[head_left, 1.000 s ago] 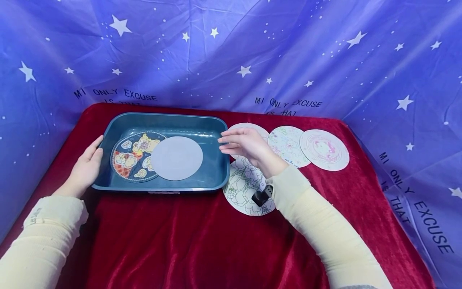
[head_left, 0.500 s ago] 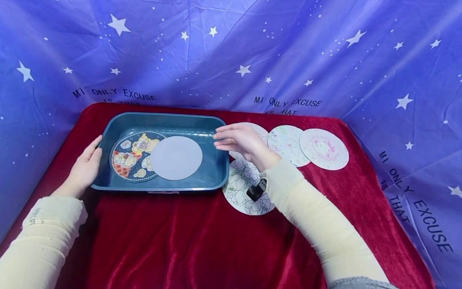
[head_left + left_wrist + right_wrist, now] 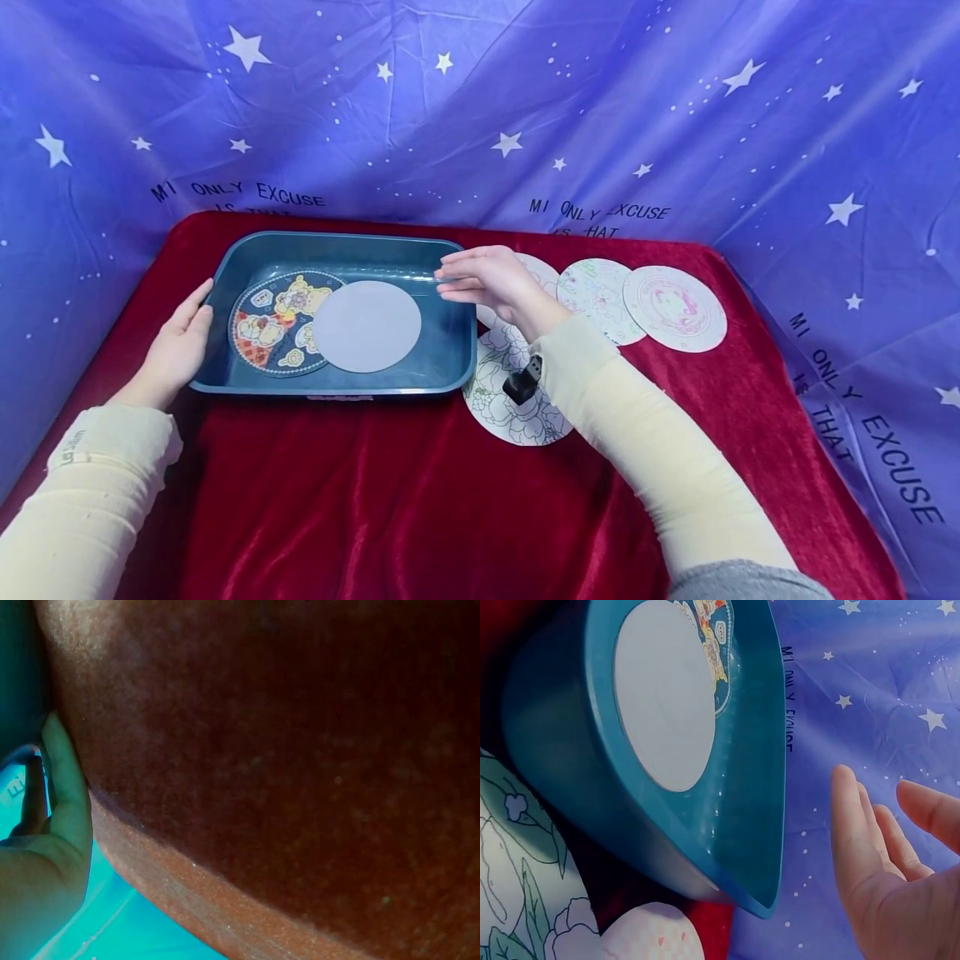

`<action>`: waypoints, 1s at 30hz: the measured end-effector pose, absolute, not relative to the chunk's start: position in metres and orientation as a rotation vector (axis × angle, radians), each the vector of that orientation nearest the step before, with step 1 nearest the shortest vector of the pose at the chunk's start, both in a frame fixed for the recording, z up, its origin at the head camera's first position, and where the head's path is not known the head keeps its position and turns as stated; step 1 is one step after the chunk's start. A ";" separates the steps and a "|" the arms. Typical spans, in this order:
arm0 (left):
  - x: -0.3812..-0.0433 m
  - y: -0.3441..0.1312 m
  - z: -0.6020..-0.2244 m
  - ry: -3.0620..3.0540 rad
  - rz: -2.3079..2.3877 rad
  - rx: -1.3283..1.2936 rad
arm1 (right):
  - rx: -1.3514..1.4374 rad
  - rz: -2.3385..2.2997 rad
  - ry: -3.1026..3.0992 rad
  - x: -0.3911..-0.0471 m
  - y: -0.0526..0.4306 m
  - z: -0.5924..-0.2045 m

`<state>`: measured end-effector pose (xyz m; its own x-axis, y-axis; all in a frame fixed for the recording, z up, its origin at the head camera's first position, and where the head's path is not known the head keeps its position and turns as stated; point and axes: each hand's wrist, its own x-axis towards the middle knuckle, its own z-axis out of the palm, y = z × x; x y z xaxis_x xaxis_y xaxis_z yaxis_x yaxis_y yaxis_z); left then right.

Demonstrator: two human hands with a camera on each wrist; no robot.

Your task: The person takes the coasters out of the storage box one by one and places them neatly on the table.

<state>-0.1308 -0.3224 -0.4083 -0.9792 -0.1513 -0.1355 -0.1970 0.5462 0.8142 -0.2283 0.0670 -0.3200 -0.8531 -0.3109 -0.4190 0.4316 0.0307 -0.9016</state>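
A teal rectangular tray (image 3: pixel 442 379) stands on the red cloth. In it lie a dark round card (image 3: pixel 281 358) printed with cartoon bears and a plain pale round card (image 3: pixel 367 327) overlapping it. My left hand (image 3: pixel 174 346) is at the tray's left wall, its straight fingers against the outside near the rim; in the left wrist view, fingers (image 3: pixel 67 787) lie along the tray's side. My right hand (image 3: pixel 491 279) hovers by the tray's right rim, holding nothing. Its fingers are extended and apart from the tray in the right wrist view.
Right of the tray lie round cards: a flower line drawing (image 3: pixel 517 417), one partly behind my right hand (image 3: pixel 536 271), a green-patterned one (image 3: pixel 600 296) and a pink-patterned one (image 3: pixel 675 308). Red velvet cloth (image 3: pixel 360 500) covers the table. A starry blue curtain (image 3: pixel 420 117) hangs behind.
My right hand has drifted a little left and away from me, over the tray's right rim. My left hand, the tray and the cards have stayed in place.
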 end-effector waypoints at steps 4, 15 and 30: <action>-0.130 -0.323 -0.408 2.713 1.439 -0.310 | 0.168 -1.895 1.776 -0.233 0.063 -0.321; -0.132 -0.322 -0.408 2.718 1.436 -0.316 | 0.200 -1.918 1.741 -0.240 0.058 -0.327; -0.132 -0.323 -0.408 2.709 1.440 -0.317 | 0.231 -1.966 1.695 -0.245 0.045 -0.339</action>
